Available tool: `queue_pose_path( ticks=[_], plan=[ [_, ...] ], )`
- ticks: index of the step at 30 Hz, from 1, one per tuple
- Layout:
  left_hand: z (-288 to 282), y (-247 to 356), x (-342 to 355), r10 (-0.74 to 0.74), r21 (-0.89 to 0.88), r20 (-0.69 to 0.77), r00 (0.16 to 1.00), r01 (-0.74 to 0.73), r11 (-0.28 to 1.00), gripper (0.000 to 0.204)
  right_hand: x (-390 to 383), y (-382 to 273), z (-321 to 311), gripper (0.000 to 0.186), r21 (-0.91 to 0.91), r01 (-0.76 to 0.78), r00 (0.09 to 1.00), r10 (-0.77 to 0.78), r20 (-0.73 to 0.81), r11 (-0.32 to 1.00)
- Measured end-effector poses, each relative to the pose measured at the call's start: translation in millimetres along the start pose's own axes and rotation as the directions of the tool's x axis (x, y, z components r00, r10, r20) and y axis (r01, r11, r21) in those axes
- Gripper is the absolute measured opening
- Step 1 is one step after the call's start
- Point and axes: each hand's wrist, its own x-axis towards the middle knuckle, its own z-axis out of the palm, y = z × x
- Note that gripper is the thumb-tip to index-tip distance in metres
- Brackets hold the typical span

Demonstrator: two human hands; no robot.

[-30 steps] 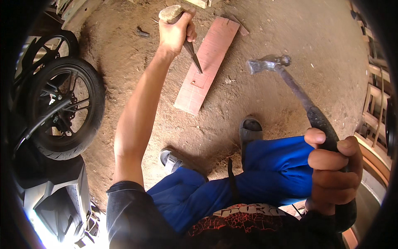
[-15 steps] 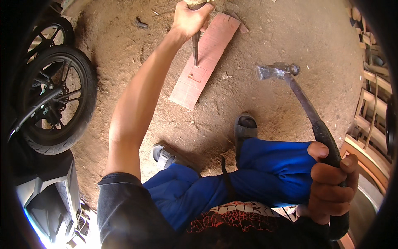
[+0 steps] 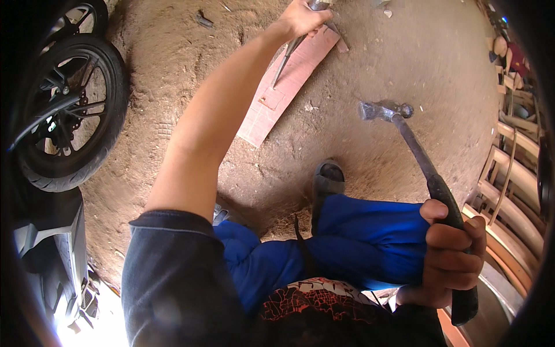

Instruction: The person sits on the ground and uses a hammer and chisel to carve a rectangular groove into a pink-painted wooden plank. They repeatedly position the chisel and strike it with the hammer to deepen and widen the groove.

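Note:
My left hand (image 3: 303,20) is closed around the upper part of a metal chisel (image 3: 283,68). The chisel leans, its tip meeting a reddish wooden board (image 3: 300,61) at the upper edge of a marked rectangle. Inside that outline a small nick shows in the wood. The board lies flat on the dirt ground, and my left forearm covers part of its left edge. At the lower right my right hand (image 3: 454,248) grips the dark handle of a ball-peen hammer (image 3: 419,153). The hammer's head is raised in the air, to the right of the board and apart from it.
On the left stands a motorcycle wheel (image 3: 118,87) beside dark and silver bodywork (image 3: 63,231). Curved wooden pieces (image 3: 514,191) are stacked along the right side. A small scrap of wood (image 3: 342,43) lies by the board's far end, and a dark chunk (image 3: 204,20) lies farther left.
The chisel now tilts more, its top shifted to the right with my left hand, while the tip stays near the marked outline. My right hand still holds the hammer up, with little movement.

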Motion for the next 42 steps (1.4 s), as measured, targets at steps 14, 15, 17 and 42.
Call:
queue_pose_path(
  ticks=[14, 15, 17, 42],
  plan=[
    [-10.0, 7.2, 4.2, -0.268, 0.109, -0.163, 0.949, 0.288, 0.951, 0.027, 12.2, 10.1, -4.9, 0.031, 0.205, 0.081, 0.993, -0.097, 0.069, 0.975],
    [-14.1, 2.8, 3.0, -0.299, 0.093, -0.165, 0.94, 0.317, 0.944, 0.028, 12.0, 10.1, -1.4, 0.028, 0.239, 0.074, 0.996, -0.082, 0.025, 0.968],
    [-16.9, -7.8, -5.3, -0.32, 0.093, -0.182, 0.93, 0.341, 0.936, 0.028, 11.7, 9.1, -2.5, 0.029, 0.225, 0.059, 0.997, -0.068, 0.033, 0.973],
    [18.4, -18.7, -93.5, -0.189, 0.283, 0.024, 0.982, 0.175, 0.943, 0.033, 86.4, -48.8, 17.8, 0.019, -0.562, 0.703, 0.71, -0.378, 0.594, 0.436]
  ],
)
